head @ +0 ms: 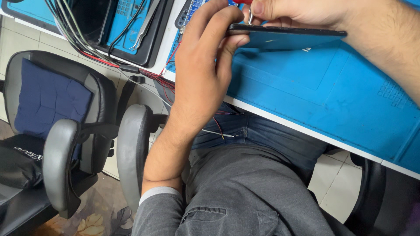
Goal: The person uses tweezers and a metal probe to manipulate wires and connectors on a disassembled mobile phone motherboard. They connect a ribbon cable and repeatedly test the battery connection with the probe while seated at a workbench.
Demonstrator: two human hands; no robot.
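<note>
My left hand [205, 57] grips the near end of a thin dark flat device [288, 31], holding it edge-on above the blue work mat [332, 91]. My right hand [302, 11] is at the top of the view, fingers pinched on a small screwdriver [249, 13] with a red handle whose metal tip meets the device's upper edge. Most of the screwdriver is cut off by the frame.
A grey and black office chair [61, 131] with a blue cushion stands at left. Bundled black and red wires [131, 65] hang off the white table edge. Tweezers [146, 22] lie on a second blue mat at top left. My lap is below.
</note>
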